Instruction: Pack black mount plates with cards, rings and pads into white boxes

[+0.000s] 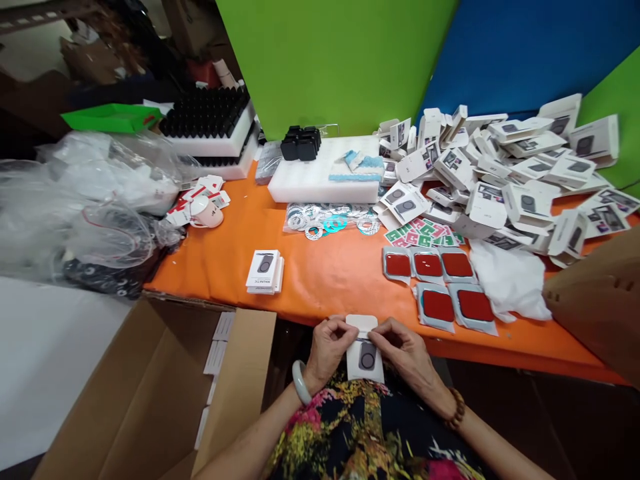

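Close to my body, just off the table's front edge, is a small white box (355,365) with a dark device printed on its front. Its top flap stands up. My left hand (327,350) pinches the box at the left of the flap's fold, thumb and fingers together. At the right of the same fold, my right hand (404,350) grips it between thumb and fingers. A short stack of similar white boxes (264,270) lies on the orange table, left of my hands. To the right are several red square pads (439,305) in clear wrappers.
An open cardboard box (145,380) with white boxes inside stands at lower left. Many white boxes (530,200) pile up at back right. Behind the middle lie a white foam block (320,180), ring stickers (335,220) and a pink cup (206,212). Plastic bags (110,200) crowd the left.
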Demonstrator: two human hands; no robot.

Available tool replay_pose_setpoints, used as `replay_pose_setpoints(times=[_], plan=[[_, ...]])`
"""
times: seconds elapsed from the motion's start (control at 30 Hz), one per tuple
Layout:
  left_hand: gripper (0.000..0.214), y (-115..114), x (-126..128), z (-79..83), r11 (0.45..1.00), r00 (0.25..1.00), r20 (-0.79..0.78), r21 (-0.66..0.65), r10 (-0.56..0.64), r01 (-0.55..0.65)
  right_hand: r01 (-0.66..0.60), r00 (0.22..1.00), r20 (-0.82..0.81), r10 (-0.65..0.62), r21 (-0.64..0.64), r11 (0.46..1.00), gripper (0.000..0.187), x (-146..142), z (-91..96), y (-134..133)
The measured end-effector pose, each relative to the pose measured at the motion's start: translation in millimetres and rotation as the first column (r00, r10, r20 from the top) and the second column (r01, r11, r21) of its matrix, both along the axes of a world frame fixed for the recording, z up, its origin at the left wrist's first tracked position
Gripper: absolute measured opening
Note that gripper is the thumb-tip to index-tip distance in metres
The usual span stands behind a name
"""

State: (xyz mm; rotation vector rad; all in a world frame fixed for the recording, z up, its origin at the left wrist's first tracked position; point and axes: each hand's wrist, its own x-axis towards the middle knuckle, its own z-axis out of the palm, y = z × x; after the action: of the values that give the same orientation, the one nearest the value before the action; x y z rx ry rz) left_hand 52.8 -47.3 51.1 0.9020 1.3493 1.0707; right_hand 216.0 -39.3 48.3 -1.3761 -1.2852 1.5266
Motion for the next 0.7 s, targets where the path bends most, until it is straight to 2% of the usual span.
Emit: replay_pose_setpoints(times=[0.1, 0.17, 0.23, 0.3, 0.37, 0.47, 0.57, 0.7], plan=[[0.018, 5, 1, 1.0, 0.998, 0.994, 0.088, -0.006, 0.067, -0.067, 0.086, 0.993, -0.079, -0.086, -0.001, 0.996, 0.033, -2, -4.0, 6], [0.024, 7, 0, 0.6, 0.998, 0.989, 0.140, -0.031, 0.049, -0.045, 0.049, 0.994, -0.097, -0.047, 0.015, 0.999, 0.033, 1, -5.8, 9], [0.020, 7, -3, 0.9, 0.999, 0.994, 0.104, -0.027, -0.036, 0.039, -0.061, 0.997, -0.048, 0.066, 0.082, 0.995, 0.024, 6, -6.0, 11], [0.018, 5, -5, 2.3, 0.994, 0.994, 0.014, 0.011, -0.108, 0.108, -0.161, 0.987, 0.029, 0.159, 0.186, 0.969, 0.019, 12, -4.8, 9], [0.017, 2, -7, 3.5, 0.990, 0.991, -0.054, 0.058, -0.126, 0.129, -0.197, 0.980, 0.073, 0.184, 0.275, 0.941, 0.017, 16, -3.1, 6], [0.014, 0, -6, 3.2, 0.989, 0.990, -0.087, 0.089, -0.114, 0.121, -0.167, 0.985, 0.087, 0.147, 0.310, 0.936, 0.018, 15, 0.1, 2], [0.015, 1, -4, 2.0, 0.996, 0.995, -0.054, 0.040, -0.082, 0.084, -0.110, 0.992, 0.079, 0.094, 0.240, 0.964, 0.019, 10, 4.3, 3], [0.021, 9, 1, 6.6, 0.991, 0.990, 0.135, -0.114, -0.048, 0.064, -0.031, 0.997, -0.074, 0.029, -0.031, 0.999, 0.025, 5, 9.9, 12]])
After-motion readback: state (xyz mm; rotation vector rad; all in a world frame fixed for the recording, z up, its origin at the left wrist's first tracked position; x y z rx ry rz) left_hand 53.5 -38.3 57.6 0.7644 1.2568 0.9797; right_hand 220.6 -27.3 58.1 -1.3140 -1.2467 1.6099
